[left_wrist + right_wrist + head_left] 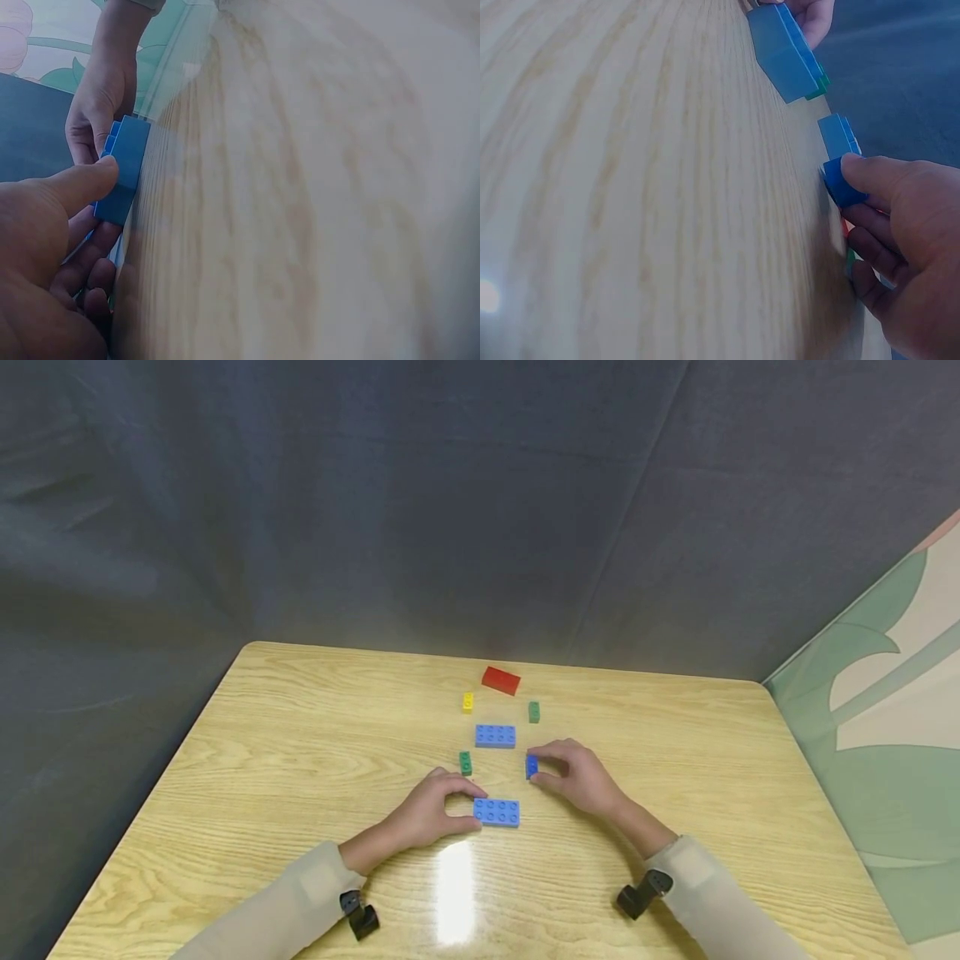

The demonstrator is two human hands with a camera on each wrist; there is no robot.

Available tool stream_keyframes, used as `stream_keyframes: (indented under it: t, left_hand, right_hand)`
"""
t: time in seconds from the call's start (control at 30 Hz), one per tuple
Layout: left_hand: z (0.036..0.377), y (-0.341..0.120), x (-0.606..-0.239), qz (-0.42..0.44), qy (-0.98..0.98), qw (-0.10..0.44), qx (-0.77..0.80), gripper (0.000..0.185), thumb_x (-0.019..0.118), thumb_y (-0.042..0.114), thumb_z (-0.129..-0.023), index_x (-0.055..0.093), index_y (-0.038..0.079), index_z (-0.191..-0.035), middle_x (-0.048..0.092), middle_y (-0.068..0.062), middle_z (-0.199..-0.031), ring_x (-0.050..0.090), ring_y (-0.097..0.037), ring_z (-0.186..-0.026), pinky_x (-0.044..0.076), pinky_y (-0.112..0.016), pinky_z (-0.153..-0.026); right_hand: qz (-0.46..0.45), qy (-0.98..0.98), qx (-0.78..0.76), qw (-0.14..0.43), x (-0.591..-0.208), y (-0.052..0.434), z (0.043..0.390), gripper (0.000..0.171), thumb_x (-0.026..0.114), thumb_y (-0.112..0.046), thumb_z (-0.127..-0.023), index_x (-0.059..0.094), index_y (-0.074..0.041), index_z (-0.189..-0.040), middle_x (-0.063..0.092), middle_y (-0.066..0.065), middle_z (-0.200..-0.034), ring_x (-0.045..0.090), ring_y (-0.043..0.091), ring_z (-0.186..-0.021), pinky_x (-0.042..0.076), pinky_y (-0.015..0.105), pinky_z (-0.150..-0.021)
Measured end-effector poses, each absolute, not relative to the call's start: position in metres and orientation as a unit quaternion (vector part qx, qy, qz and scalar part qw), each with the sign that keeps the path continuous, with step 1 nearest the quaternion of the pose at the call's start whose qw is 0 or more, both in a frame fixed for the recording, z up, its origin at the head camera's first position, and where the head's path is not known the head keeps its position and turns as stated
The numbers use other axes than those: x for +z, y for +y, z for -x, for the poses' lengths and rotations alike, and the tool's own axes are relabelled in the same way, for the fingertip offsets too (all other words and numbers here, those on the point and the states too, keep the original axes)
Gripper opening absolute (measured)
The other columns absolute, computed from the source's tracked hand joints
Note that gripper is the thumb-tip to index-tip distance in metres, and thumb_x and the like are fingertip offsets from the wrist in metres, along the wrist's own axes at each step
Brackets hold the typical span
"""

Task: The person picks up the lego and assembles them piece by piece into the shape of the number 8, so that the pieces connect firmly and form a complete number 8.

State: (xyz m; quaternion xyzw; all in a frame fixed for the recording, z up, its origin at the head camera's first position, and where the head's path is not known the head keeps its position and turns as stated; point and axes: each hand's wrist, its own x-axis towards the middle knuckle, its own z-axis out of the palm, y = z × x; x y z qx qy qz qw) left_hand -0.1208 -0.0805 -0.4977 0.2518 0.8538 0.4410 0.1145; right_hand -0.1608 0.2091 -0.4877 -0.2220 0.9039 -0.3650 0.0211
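Observation:
My left hand (pixel 429 810) pinches the left end of a light blue eight-stud brick (pixel 498 812) between thumb and fingers, at the front of the group. Studs face up on this brick, and the left wrist view shows the thumb on the near side of the same blue brick (pixel 129 169). Behind and to the right, my right hand (pixel 587 779) pinches a small dark blue brick (pixel 532 766), seen also as a dark blue brick (pixel 843 185) under the thumb in the right wrist view. A small green brick (pixel 466 764) lies just beyond my left fingertips.
Farther back lies a second light blue brick (pixel 495 737). Behind it are a yellow brick (pixel 468 702), another green brick (pixel 534 712) and a red brick (pixel 501 681) near the far edge. The wooden table (pixel 300 735) meets a dark curtain (pixel 450 527) at the back.

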Motion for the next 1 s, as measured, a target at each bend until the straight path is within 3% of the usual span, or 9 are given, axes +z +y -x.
stream_keyframes:
  t: [0.53, 0.67, 0.83, 1.0]
  left_hand:
    - [0.121, -0.08, -0.497, -0.25, 0.853, 0.12, 0.442, 0.034, 0.083, 0.027, -0.087, 0.075, 0.017, -0.118, 0.069, 0.007, -0.113, 0.054, -0.016, -0.102, 0.048, -0.038, -0.091]
    - [0.121, -0.08, -0.497, -0.249, 0.856, 0.12, 0.436, 0.034, 0.084, 0.027, -0.087, 0.075, 0.018, -0.118, 0.069, 0.008, -0.114, 0.053, -0.013, -0.101, 0.048, -0.036, -0.091]
    - [0.121, -0.08, -0.497, -0.245, 0.857, 0.125, 0.437, 0.034, 0.084, 0.026, -0.087, 0.075, 0.019, -0.119, 0.069, 0.009, -0.115, 0.053, -0.012, -0.101, 0.048, -0.036, -0.091]
    - [0.12, -0.08, -0.496, -0.246, 0.856, 0.122, 0.439, 0.034, 0.084, 0.025, -0.086, 0.075, 0.019, -0.118, 0.069, 0.009, -0.114, 0.053, -0.012, -0.1, 0.048, -0.035, -0.09]
  right_hand:
    - [0.229, 0.899, -0.373, 0.016, -0.486, 0.213, 0.158, 0.038, 0.083, -0.013, -0.086, 0.073, -0.008, -0.122, 0.073, 0.003, -0.117, 0.065, 0.025, -0.111, 0.052, 0.047, -0.098]
    - [0.227, 0.898, -0.377, 0.013, -0.482, 0.214, 0.157, 0.039, 0.083, -0.013, -0.086, 0.073, -0.007, -0.122, 0.073, 0.002, -0.115, 0.065, 0.021, -0.102, 0.054, 0.038, -0.088]
    - [0.228, 0.896, -0.381, 0.011, -0.476, 0.215, 0.154, 0.038, 0.083, -0.012, -0.086, 0.073, -0.007, -0.122, 0.073, 0.001, -0.113, 0.056, 0.015, -0.085, 0.048, 0.027, -0.069]
    - [0.238, 0.896, -0.376, 0.01, -0.471, 0.214, 0.148, 0.037, 0.083, -0.013, -0.086, 0.073, -0.008, -0.122, 0.073, 0.0, -0.114, 0.058, 0.013, -0.089, 0.05, 0.026, -0.07]
